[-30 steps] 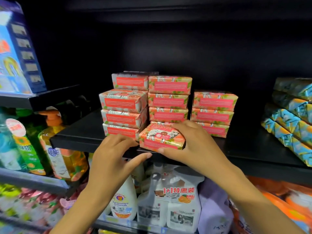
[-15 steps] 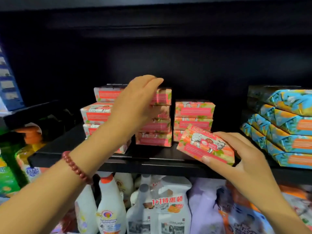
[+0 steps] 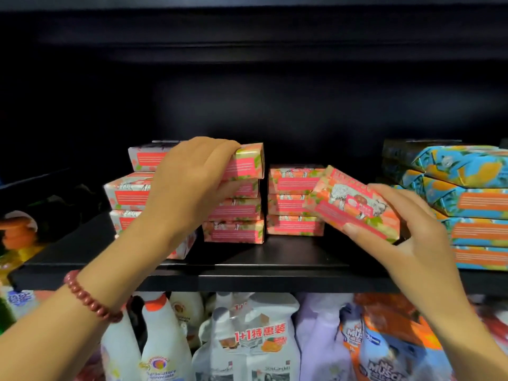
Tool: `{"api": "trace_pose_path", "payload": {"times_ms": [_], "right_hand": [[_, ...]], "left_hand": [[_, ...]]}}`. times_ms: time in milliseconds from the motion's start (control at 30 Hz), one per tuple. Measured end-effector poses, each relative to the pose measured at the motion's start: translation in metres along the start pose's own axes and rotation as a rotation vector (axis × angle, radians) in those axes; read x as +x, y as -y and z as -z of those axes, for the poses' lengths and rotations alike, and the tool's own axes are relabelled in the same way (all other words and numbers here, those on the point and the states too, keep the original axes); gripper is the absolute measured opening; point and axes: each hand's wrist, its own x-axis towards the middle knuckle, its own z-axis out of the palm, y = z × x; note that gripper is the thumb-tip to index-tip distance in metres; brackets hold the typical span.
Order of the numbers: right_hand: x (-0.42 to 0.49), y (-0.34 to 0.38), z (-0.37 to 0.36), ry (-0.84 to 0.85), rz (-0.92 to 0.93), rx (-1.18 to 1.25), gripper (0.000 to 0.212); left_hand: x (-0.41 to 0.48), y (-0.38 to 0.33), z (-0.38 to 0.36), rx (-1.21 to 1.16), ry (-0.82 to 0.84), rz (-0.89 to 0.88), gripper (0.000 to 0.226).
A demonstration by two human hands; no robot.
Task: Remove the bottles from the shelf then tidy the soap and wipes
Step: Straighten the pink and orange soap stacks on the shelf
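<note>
Black shelf (image 3: 247, 270): pink soap stacks (image 3: 294, 226) at centre, blue wipes (image 3: 467, 204) piled at right. The left hand (image 3: 189, 185) curls over the top soap (image 3: 246, 165) of the middle stack. The right hand (image 3: 406, 229) pinches a tilted soap (image 3: 354, 207) just beside the right stack.

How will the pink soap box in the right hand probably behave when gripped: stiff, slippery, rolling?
Probably stiff: the soap box shows flat faces and sharp edges in the right hand. Its glossy-looking wrap may slip slightly. Flat sides should stop rolling.
</note>
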Motion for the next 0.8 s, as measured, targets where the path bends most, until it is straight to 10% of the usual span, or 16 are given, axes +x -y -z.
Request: {"api": "trace_pose_path", "payload": {"times_ms": [600, 800], "right_hand": [[0.108, -0.004, -0.036, 0.318, 0.058, -0.062, 0.046], [0.100, -0.006, -0.048, 0.124, 0.135, -0.190, 0.038]], "left_hand": [[-0.062, -0.059, -0.024, -0.232, -0.025, -0.125, 0.039], [-0.062, -0.057, -0.026, -0.212, 0.010, -0.107, 0.044]]}}
